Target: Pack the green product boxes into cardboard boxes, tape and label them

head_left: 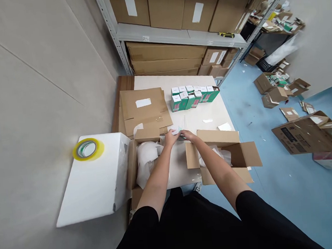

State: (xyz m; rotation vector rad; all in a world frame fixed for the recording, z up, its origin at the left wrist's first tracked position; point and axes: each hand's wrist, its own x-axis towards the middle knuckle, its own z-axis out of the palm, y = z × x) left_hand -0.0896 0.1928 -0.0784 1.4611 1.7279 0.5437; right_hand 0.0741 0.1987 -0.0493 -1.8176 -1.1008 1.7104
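My left hand (pixel 171 138) and my right hand (pixel 188 135) meet over the middle of the white table (pixel 180 165). Between them is a small white and greenish packet (pixel 175 131), which looks wrapped in clear plastic. The fingers of both hands are closed on it and partly cover it. My left forearm passes over an open carton (pixel 132 163) that holds white wrapping material (pixel 148 158). Under my right forearm stands another open carton (pixel 237 155), its flaps spread, with white wrapping (pixel 224 156) inside.
Green and white boxes (pixel 194 96) stand in rows toward the back of the table. Flattened cardboard (pixel 145 114) lies at the left. A tape roll (pixel 88 149) rests on a white box (pixel 101 183). Shelving (pixel 161 34) full of cartons stands behind; more cartons (pixel 301 131) are on the floor.
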